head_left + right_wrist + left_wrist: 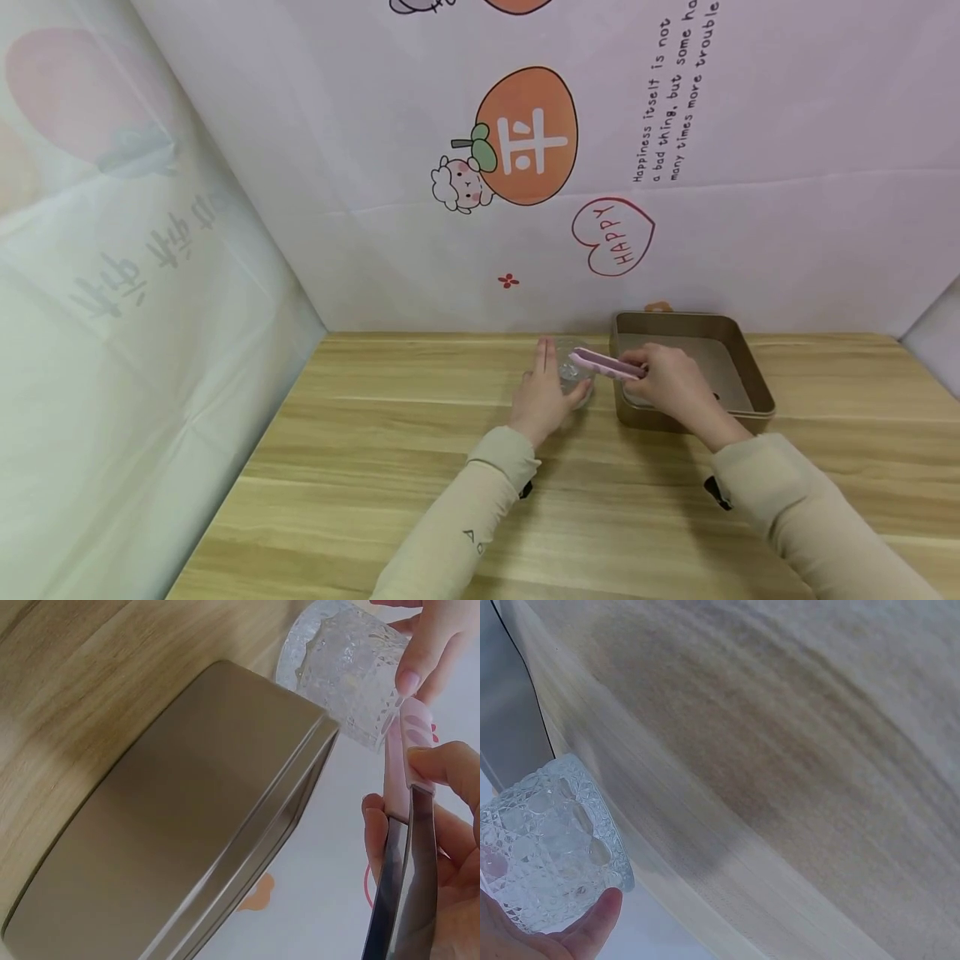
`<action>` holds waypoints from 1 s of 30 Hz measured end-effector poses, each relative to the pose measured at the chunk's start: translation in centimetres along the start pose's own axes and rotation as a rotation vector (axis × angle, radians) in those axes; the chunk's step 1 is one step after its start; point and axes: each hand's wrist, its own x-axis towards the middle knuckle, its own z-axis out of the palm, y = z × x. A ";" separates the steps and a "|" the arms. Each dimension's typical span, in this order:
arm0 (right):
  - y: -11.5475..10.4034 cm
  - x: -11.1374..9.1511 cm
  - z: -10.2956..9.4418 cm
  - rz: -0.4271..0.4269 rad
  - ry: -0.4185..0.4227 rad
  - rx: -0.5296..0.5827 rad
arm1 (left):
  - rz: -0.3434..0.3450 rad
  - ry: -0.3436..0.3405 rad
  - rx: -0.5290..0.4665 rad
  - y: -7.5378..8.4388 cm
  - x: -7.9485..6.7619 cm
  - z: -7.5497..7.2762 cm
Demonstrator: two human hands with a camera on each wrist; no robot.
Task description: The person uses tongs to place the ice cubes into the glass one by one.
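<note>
A clear, patterned glass [572, 373] stands on the wooden table near its back edge. My left hand [543, 396] holds it, fingers along its left side and thumb at its right. In the left wrist view the thumb presses near the base of the glass [547, 840]. My right hand [675, 387] grips pink-and-metal tongs [606, 365], whose pink end overlaps the glass. The right wrist view shows the pink part of the tongs [416, 727] close to the glass rim, with my right thumb on it and the metal arms running back past the palm.
A gold-brown rectangular tin [756, 375] without a lid sits right of the glass, beneath my right hand, with a small dark spot inside. A printed white sheet [420, 267] stands behind the table [390, 433], and another sheet [210, 350] rises at the left.
</note>
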 end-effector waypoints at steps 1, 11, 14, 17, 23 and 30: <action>0.0 0.0 0.0 -0.002 0.001 0.001 | 0.001 0.001 0.002 0.0 0.0 0.0; -0.3 0.2 0.1 -0.005 0.003 0.014 | -0.001 0.002 0.019 0.1 -0.1 -0.2; -0.2 0.3 0.1 -0.002 -0.003 0.011 | 0.000 0.000 0.016 0.0 0.0 -0.2; -0.1 0.4 0.2 -0.002 -0.007 0.008 | 0.002 -0.004 0.020 0.0 0.0 -0.2; 0.0 0.4 0.2 -0.002 -0.011 0.015 | 0.007 -0.005 0.025 0.0 0.0 -0.1; 0.0 0.3 0.2 0.004 -0.019 0.033 | -0.001 -0.002 0.034 0.0 -0.2 -0.2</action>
